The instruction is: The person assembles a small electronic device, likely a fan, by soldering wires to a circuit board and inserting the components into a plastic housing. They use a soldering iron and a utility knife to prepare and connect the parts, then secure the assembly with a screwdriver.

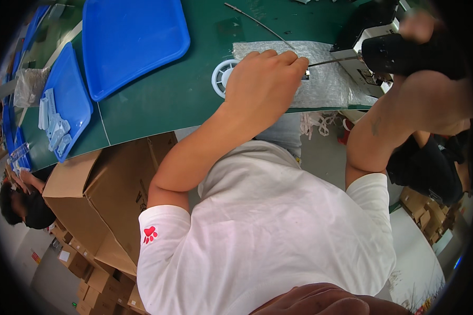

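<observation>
My left hand [268,79] is closed, knuckles up, over a pale blue plastic part whose round spoked ring [224,77] sticks out on its left. A small dark and metallic piece [306,76] shows at the fingertips; the rest lies hidden under the hand. In my right hand [420,29], at the upper right, is a black power screwdriver [386,53], held almost level. Its thin shaft [333,62] points left and reaches my left fingertips. Whether its tip touches the part cannot be seen. A sheet of bubble wrap [326,89] lies beneath on the green table [147,107].
Behind the screwdriver stands a white and black box-shaped device [368,39]. A thin metal rod [257,23] lies beyond my left hand. To the left are a large blue tray [136,42] and a smaller tray [81,100] with pale blue parts [55,123]. A cardboard box [110,199] stands below the table edge.
</observation>
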### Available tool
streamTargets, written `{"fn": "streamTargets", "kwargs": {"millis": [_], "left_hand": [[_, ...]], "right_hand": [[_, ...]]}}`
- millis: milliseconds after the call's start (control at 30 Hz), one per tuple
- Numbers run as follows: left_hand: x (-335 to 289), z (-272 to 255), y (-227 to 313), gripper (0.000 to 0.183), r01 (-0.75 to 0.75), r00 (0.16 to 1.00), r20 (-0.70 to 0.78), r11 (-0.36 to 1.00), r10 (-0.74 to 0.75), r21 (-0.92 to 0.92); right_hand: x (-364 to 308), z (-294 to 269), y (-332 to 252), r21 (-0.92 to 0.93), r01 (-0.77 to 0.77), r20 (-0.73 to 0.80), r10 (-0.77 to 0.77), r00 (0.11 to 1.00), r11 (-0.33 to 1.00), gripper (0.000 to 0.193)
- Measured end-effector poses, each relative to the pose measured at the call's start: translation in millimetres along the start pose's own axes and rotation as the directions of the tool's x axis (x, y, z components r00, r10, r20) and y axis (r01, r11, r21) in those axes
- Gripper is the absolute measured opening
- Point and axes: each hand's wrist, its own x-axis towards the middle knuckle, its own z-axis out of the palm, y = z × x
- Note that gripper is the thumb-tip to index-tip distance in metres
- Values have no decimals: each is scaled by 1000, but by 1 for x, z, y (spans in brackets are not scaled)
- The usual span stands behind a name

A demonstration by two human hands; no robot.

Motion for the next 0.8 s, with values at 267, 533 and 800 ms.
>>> {"fn": "streamTargets", "kwargs": {"millis": [267, 533, 800], "left_hand": [[-3, 3, 1, 40, 16, 999, -31, 1000, -17, -22], [5, 4, 2, 22, -72, 954, -298, 995, 47, -74], [-1, 0, -9, 8, -65, 956, -285, 998, 66, 13]], "right_hand": [[-5, -1, 0, 9, -10, 10, 10, 1000, 1000, 67], [3, -8, -17, 41, 26, -19, -25, 1000, 999, 71], [4, -17, -33, 54, 44, -25, -43, 999, 998, 75]]}}
